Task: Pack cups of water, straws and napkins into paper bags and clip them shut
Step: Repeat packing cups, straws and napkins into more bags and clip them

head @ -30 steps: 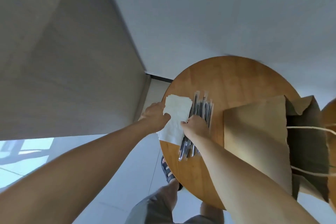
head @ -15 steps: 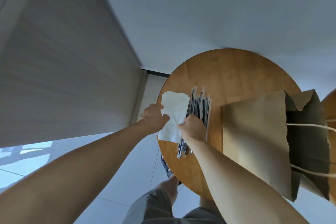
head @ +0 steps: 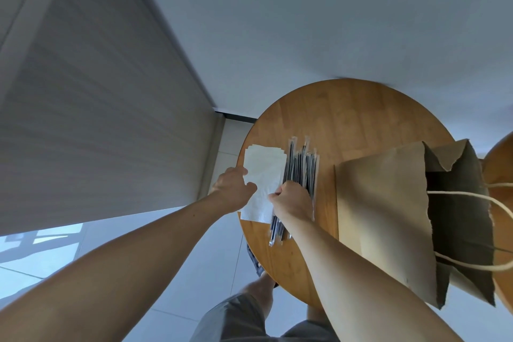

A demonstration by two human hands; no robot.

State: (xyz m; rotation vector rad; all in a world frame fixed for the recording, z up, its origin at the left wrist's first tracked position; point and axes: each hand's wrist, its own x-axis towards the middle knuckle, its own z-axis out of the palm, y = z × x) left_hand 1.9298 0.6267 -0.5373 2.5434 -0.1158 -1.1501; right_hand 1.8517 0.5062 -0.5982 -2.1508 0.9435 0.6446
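Note:
A stack of white napkins [head: 265, 172] lies at the left rim of the round wooden table [head: 347, 114]. Right beside it is a bundle of dark straws [head: 304, 164] in clear wrappers. My left hand [head: 233, 189] pinches the napkins' left edge, its thumb on top. My right hand [head: 291, 200] is curled over the middle of the straws, and its fingertips pinch the napkins' right edge. A brown paper bag [head: 383, 203] with twine handles lies on its side at the right, its mouth facing right. No cup or clip is in view.
A second wooden table top [head: 499, 164] shows at the right edge, behind the bag's mouth. A grey wall panel [head: 97, 119] rises on the left. My legs and a sandal [head: 254, 261] stand on the tiled floor below the table's near rim.
Both hands stay at the napkins and hardly move. The view has shifted slightly, so the table sits a little lower and further right.

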